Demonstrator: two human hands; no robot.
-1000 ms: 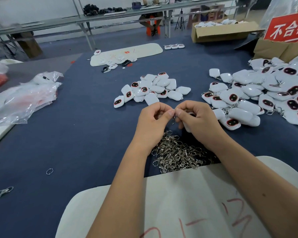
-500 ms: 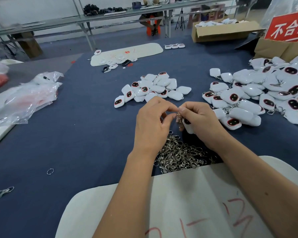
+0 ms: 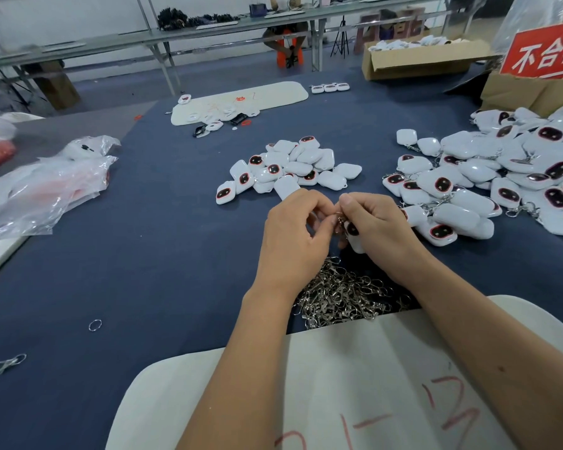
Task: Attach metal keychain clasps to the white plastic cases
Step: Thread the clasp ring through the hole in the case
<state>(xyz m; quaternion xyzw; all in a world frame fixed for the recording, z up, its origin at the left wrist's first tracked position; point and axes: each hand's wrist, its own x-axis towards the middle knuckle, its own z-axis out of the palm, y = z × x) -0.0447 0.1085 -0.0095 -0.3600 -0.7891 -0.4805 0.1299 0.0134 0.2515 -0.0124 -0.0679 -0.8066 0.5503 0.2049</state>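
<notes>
White plastic case point(image 3: 355, 237) w/ dark red-rimmed oval face held in right hand point(image 3: 382, 233), fingers curled round it, above the blue table cloth point(image 3: 143, 254). Left hand point(image 3: 293, 241) close beside, thumb + fingers pinching a small metal clasp point(image 3: 339, 220) at the case's top edge; exact contact pt hard to tell. Both hands over the loose clasp pile point(image 3: 342, 295), which lies on the cloth just past a white board point(image 3: 355, 368) w/ red marks. Small case heap point(image 3: 290, 170) just beyond the hands; bigger heap w/ rings on point(image 3: 488, 180) to the right. Clear plastic bags point(image 3: 46, 186) far left. Stray ring point(image 3: 95, 325) + single clasp point(image 3: 8, 363) on cloth near left. Red sign point(image 3: 546, 50) on carton, back right.
</notes>
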